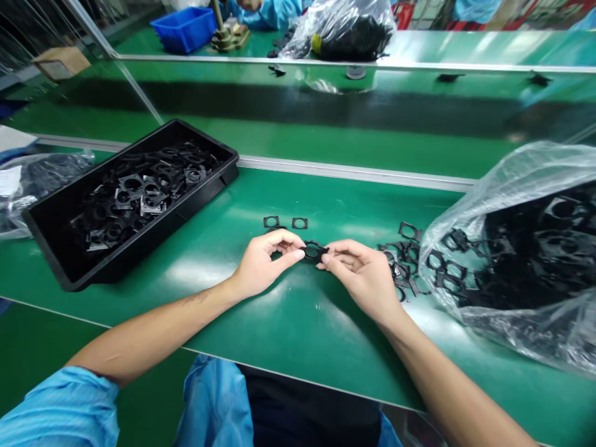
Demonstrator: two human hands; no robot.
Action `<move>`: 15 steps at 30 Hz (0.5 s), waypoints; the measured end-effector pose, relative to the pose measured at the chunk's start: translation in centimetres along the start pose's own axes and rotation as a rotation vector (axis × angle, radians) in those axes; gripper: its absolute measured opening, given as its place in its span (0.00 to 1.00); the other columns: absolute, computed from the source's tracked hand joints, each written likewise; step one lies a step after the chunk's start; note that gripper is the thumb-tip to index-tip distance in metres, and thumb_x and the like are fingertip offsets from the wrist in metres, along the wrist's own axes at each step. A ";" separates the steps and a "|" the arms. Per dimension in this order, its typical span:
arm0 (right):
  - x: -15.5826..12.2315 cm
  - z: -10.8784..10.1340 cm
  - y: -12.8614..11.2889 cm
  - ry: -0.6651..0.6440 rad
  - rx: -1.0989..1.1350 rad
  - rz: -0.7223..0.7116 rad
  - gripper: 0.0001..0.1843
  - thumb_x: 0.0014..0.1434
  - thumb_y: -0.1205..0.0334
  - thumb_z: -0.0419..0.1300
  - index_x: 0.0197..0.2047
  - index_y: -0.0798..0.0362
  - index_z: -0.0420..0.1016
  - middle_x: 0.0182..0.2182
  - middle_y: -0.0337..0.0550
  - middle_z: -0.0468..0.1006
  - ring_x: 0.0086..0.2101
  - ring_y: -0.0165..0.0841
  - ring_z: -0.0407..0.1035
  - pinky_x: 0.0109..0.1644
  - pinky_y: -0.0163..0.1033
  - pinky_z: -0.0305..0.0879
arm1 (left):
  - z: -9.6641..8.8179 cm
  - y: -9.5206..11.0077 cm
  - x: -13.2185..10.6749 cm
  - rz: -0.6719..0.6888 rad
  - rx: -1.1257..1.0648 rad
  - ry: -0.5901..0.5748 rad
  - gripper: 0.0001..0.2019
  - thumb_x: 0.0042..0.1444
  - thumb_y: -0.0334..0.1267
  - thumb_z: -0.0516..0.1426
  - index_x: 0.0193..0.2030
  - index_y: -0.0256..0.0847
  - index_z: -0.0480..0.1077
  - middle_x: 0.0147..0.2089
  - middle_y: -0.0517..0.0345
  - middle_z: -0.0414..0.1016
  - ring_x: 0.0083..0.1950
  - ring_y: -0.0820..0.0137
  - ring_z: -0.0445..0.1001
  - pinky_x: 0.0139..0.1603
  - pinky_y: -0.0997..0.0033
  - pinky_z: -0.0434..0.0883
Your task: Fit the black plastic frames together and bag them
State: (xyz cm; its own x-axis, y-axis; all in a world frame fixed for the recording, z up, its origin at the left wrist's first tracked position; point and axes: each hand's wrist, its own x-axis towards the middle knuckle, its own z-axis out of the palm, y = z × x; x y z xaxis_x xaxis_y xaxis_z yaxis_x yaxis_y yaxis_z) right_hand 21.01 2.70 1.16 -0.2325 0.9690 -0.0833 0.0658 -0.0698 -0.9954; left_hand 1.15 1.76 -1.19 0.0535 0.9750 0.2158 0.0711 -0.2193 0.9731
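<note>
From my remote station I record the following. The left hand (267, 261) and the right hand (361, 276) are both raised just over the green counter (223, 388), set apart and facing one another. Between them is one black frame part (320, 251), centred in the gap. I note the left thumb and fingers pinching its left end and the right fingertips pinching its right end. The part is small and dark in my view, so I cannot be sure of its exact tilt.

Just beyond the left hand, two loose square frames (300, 218) lie flat; a third dark piece shows partly behind the fingers. Near the right hand, on its outer side, is a small heap of similar parts (410, 253), spilling from the mouth of a clear plastic bag (526, 162). Well apart to the left stands a black tray (200, 197) holding many more.
</note>
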 end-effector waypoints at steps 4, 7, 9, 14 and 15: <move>-0.1 0.1 0.1 -0.017 -0.044 -0.031 0.18 0.54 0.47 0.72 0.35 0.53 0.79 0.28 0.43 0.83 0.31 0.38 0.81 0.42 0.43 0.80 | 0.1 0.0 -0.1 0.010 0.030 -0.002 0.05 0.56 0.38 0.65 0.36 0.38 0.77 0.32 0.58 0.80 0.32 0.73 0.76 0.36 0.74 0.74; -0.1 0.1 0.1 -0.010 -0.077 -0.061 0.17 0.55 0.48 0.71 0.36 0.53 0.80 0.29 0.44 0.83 0.32 0.38 0.81 0.43 0.44 0.80 | 0.2 0.0 -0.1 0.031 0.061 0.010 0.05 0.56 0.37 0.65 0.36 0.38 0.77 0.32 0.58 0.80 0.32 0.73 0.76 0.35 0.74 0.74; -0.1 0.0 0.1 -0.008 -0.096 -0.080 0.16 0.56 0.49 0.71 0.36 0.53 0.80 0.31 0.45 0.84 0.32 0.38 0.81 0.43 0.43 0.80 | 0.1 0.0 -0.2 0.044 0.077 0.013 0.05 0.57 0.37 0.64 0.38 0.39 0.77 0.32 0.58 0.79 0.32 0.73 0.76 0.36 0.74 0.74; -0.1 0.0 0.2 -0.007 -0.108 -0.108 0.14 0.57 0.50 0.69 0.36 0.53 0.81 0.32 0.45 0.84 0.32 0.36 0.81 0.42 0.42 0.80 | -0.1 -0.1 -0.3 0.076 0.109 0.013 0.07 0.58 0.36 0.64 0.42 0.39 0.75 0.33 0.59 0.78 0.33 0.74 0.75 0.38 0.75 0.74; -0.2 0.1 0.1 -0.009 -0.109 -0.107 0.14 0.57 0.50 0.69 0.36 0.53 0.81 0.32 0.44 0.84 0.32 0.36 0.81 0.42 0.42 0.80 | -0.1 -0.1 -0.3 0.084 0.114 0.015 0.07 0.58 0.36 0.64 0.42 0.39 0.74 0.33 0.60 0.77 0.33 0.74 0.75 0.38 0.75 0.74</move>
State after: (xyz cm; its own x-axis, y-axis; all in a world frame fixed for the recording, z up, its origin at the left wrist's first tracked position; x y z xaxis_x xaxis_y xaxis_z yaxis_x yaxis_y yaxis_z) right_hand 21.00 2.52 1.03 -0.2525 0.9673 0.0224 0.1446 0.0606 -0.9876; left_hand 1.03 1.49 -1.29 0.0494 0.9534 0.2978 0.1800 -0.3018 0.9362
